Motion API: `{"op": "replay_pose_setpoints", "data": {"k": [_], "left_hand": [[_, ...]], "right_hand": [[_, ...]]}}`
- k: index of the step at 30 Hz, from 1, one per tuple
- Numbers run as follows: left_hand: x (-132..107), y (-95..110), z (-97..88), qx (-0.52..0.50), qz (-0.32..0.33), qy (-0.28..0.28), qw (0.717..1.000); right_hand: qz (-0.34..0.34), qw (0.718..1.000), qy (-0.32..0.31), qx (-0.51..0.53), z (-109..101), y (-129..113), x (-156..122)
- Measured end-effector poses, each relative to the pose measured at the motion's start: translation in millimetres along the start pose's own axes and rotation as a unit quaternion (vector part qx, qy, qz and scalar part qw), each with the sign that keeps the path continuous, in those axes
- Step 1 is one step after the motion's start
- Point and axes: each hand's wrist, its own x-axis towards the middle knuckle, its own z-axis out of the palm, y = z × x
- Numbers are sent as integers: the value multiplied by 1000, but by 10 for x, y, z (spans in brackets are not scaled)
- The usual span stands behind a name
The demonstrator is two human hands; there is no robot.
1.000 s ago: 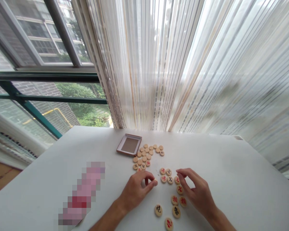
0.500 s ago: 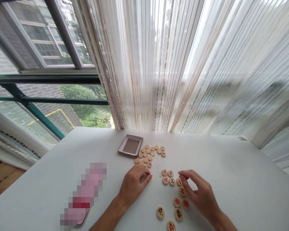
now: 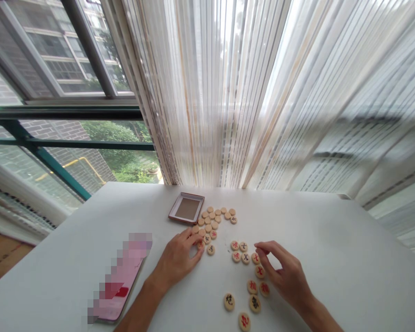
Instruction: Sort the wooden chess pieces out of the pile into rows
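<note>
Round wooden Chinese chess pieces lie on the white table. My left hand [image 3: 180, 253] curls its thumb and fingers round a red-marked chess piece [image 3: 200, 245] at the lower edge of the far cluster. Just right of its fingertips is a black-marked piece [image 3: 210, 249]. My right hand [image 3: 282, 265] has thumb and forefinger pinched together, with no piece visible between them. Those fingertips are right by a red-marked piece [image 3: 255, 258], above another red piece [image 3: 259, 271]. Pairs of red and black pieces [image 3: 236, 257] sit to their left.
Behind the cluster of mostly blank-faced pieces [image 3: 208, 221] stands a shallow open box [image 3: 170, 216]. A pink-screened phone [image 3: 124, 281], partly blurred out, lies on the left. Several larger-looking pieces [image 3: 229, 301] are near the front. A string curtain [image 3: 207, 115] hangs past the table's far edge.
My left hand has moved left and a little away from me, onto the red-marked piece. The black-marked piece beside it now shows. My right hand is nearly still.
</note>
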Motion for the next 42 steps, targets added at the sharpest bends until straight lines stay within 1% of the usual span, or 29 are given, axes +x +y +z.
{"op": "replay_pose_setpoints", "data": {"k": [5, 9, 11, 14, 17, 19, 22, 24, 26, 28, 30, 32, 35, 37, 39, 40, 42], "left_hand": [[-5, -11, 19, 0, 5, -23, 1000], [-4, -26, 12, -14, 9, -28, 999], [2, -18, -20, -28, 14, -23, 999], [15, 39, -77, -62, 22, 5, 998], [15, 135, -72, -132, 41, 19, 990], [-1, 197, -10, -189, 50, -4, 981], [-38, 280, 127, -235, 36, -45, 970], [-59, 340, 199, -213, 56, -43, 975], [-70, 405, 236, -171, 104, -33, 979], [-72, 460, 245, -138, 145, -19, 980], [-66, 481, 240, -125, 160, -6, 979], [-55, 458, 230, -123, 152, 0, 981], [-39, 377, 209, -122, 133, 11, 984], [-38, 336, 195, -126, 121, 20, 984], [-45, 330, 186, -134, 119, 21, 983], [-52, 341, 185, -139, 123, 16, 982], [-69, 383, 189, -150, 135, -1, 979]], "right_hand": [[10, 1000, -4, 5, 3, 13, -13], [8, 1000, -2, 10, 4, 8, -9], [10, 1000, -2, 12, 1, -1, -3], [10, 1000, -1, 18, -4, -26, 5], [14, 999, -9, 29, 5, -72, 12], [13, 999, -23, 42, 24, -118, 13], [2, 996, -59, 64, 72, -205, -2], [-6, 994, -89, 68, 117, -268, -28], [-19, 991, -116, 57, 165, -327, -64], [-37, 988, -145, 32, 205, -369, -95], [-54, 984, -170, 12, 218, -378, -106], [-56, 984, -166, 9, 187, -346, -86], [-19, 994, -102, 13, 57, -257, -4], [4, 997, -74, 8, -65, -226, 66], [16, 996, -89, 5, -183, -261, 117], [21, 993, -114, 2, -232, -306, 127], [29, 983, -183, -5, -296, -435, 99]]}}
